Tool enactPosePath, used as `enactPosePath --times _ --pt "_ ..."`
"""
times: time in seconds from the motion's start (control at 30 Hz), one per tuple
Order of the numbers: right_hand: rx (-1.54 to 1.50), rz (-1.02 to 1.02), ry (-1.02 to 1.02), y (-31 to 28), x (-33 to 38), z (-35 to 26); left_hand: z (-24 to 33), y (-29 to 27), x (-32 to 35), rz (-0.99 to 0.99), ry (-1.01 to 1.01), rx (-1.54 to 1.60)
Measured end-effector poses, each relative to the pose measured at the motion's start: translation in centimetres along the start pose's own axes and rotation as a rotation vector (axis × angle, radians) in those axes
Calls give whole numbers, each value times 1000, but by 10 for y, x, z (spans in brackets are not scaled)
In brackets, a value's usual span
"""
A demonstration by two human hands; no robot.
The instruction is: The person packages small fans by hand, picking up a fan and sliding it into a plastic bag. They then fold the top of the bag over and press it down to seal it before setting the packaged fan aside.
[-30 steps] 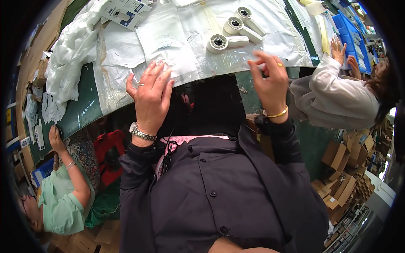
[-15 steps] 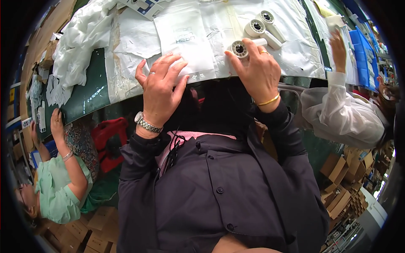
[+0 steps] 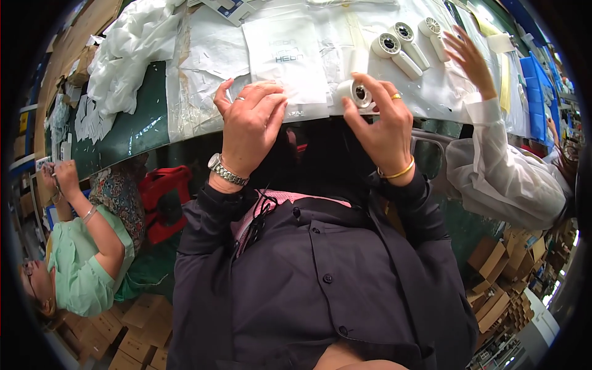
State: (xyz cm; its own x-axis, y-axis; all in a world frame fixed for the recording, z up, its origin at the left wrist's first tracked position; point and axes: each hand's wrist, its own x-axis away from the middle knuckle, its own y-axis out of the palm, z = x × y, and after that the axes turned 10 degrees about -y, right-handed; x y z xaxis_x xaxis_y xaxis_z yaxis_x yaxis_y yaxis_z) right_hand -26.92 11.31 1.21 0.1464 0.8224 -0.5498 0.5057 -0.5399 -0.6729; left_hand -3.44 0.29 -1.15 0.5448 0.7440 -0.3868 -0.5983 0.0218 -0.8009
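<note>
My right hand (image 3: 385, 120) grips a white handheld fan (image 3: 342, 94) by its round head, thumb and fingers on either side. The fan's handle points away from me across the table. A flat, whitish plastic bag (image 3: 290, 77) with printing lies to the left of it. At the bag's near left edge, my left hand (image 3: 250, 126) has its thumb and fingertips drawn together, with the little finger raised. The hand hides the bag's corner there. Beyond my right hand lie two more handheld fans (image 3: 390, 46) side by side, and another fan (image 3: 430, 26) farther right.
A worktable (image 3: 188, 114) is covered with clear and white sheeting. Crumpled white plastic (image 3: 129, 58) heaps at the left. A co-worker's hand (image 3: 472, 58) reaches over the table's right side, near a blue bin (image 3: 535, 89). Another person (image 3: 92, 246) works at the left.
My right hand has closed on the fan and turned it, so its handle swung from right to away. My left fingers have drawn together. Another fan now lies by the co-worker's hand.
</note>
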Motion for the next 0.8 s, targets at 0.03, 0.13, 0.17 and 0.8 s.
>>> enactPosePath --times 0.03,0.13,0.17,0.8 --pt "-4 -1 -1 -2 0 -5 1 -1 0 -14 -10 12" --pt "-297 14 -192 -5 0 -24 10 -7 -4 -19 -19 26" --pt "-297 15 -193 -3 1 -27 12 -8 -5 -21 -24 33" --pt "-334 -200 -326 15 21 -10 4 7 -17 -19 -170 75"
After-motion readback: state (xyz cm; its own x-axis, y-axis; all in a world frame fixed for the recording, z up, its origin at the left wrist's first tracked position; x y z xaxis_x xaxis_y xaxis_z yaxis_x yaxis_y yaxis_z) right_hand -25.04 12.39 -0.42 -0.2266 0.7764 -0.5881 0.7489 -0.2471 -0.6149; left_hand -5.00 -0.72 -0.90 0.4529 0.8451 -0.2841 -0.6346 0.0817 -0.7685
